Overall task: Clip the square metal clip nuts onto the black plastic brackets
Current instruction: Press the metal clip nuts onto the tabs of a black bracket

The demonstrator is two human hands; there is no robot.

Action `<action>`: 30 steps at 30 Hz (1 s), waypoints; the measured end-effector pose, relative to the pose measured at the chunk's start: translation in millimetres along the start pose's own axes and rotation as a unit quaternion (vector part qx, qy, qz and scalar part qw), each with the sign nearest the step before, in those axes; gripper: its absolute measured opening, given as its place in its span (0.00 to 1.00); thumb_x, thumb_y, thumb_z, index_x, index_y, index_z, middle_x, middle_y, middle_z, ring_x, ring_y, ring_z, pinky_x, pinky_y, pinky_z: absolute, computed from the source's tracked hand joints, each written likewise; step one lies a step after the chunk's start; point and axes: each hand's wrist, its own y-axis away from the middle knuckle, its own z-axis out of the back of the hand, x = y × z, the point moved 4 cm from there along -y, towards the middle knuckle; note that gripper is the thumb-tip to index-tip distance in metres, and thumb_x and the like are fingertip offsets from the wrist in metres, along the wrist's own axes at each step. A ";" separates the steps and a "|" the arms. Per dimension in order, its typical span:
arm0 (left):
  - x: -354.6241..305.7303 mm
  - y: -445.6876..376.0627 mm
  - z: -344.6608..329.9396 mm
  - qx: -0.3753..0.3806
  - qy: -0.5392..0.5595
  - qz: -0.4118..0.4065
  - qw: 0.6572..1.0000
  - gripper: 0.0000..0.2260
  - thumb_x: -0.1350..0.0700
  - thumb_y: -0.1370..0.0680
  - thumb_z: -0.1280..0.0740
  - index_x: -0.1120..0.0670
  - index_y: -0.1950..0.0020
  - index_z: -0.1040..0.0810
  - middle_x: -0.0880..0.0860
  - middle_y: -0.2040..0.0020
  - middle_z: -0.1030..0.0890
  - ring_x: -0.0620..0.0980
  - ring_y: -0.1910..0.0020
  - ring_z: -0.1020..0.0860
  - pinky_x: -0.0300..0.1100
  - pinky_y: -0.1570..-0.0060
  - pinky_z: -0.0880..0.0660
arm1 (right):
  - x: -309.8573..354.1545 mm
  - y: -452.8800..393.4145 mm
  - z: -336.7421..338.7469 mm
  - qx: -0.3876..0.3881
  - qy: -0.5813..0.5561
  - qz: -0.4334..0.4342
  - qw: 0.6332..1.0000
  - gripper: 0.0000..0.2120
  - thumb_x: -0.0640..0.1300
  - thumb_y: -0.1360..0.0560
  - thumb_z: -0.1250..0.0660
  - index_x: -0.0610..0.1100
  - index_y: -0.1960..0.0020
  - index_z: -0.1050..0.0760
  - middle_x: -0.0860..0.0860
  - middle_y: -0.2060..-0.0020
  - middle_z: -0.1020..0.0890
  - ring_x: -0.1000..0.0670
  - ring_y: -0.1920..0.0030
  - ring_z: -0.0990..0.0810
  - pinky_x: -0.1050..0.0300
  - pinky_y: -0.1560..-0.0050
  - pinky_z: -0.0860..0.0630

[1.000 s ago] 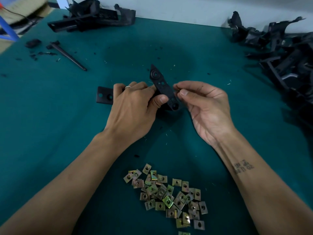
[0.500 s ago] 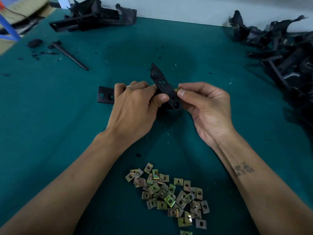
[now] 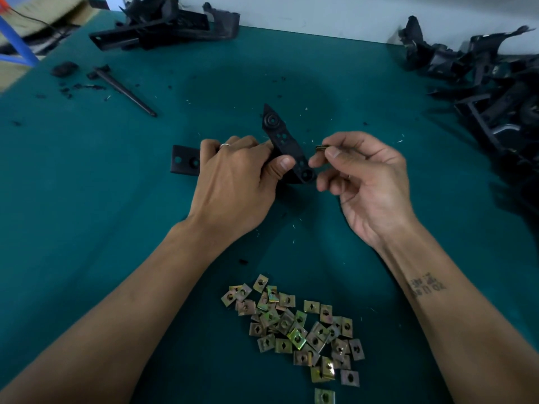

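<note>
Right hand pinching one clip nut between thumb and forefinger, just beside bracket, not touching. Left hand clamped around bracket's middle. Best to square the nut's open mouth to the edge, then push straight on. Bracket black, angled, holed; nut brassy.

A teal-covered worktable fills the view, flecked with small debris. A pale wall runs behind its far edge. A blue frame post stands far left.
</note>
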 end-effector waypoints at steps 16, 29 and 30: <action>-3.6 2.1 -1.6 0.042 -0.052 0.005 0.998 0.19 0.44 0.15 0.54 0.51 0.60 0.36 0.49 0.62 0.30 0.55 0.59 0.29 0.56 0.48 0.36 | -4.1 -2.0 -0.8 -0.016 0.071 0.070 0.995 0.11 0.25 0.27 0.33 0.38 0.55 0.18 0.47 0.65 0.15 0.50 0.62 0.17 0.61 0.63 0.26; -3.2 2.4 -3.5 0.037 -0.055 0.002 0.998 0.18 0.44 0.15 0.53 0.52 0.59 0.36 0.50 0.61 0.30 0.54 0.59 0.29 0.55 0.49 0.37 | -8.8 -3.4 -2.3 -0.014 0.096 0.078 0.992 0.11 0.30 0.29 0.28 0.45 0.58 0.15 0.39 0.61 0.19 0.43 0.58 0.24 0.51 0.49 0.23; -3.1 2.4 -3.5 0.035 -0.054 0.002 0.998 0.18 0.44 0.15 0.53 0.51 0.60 0.37 0.50 0.62 0.30 0.55 0.59 0.30 0.55 0.49 0.37 | -9.3 -3.7 -1.7 -0.019 0.091 0.075 0.993 0.10 0.30 0.29 0.27 0.44 0.58 0.15 0.38 0.61 0.19 0.42 0.58 0.24 0.50 0.49 0.23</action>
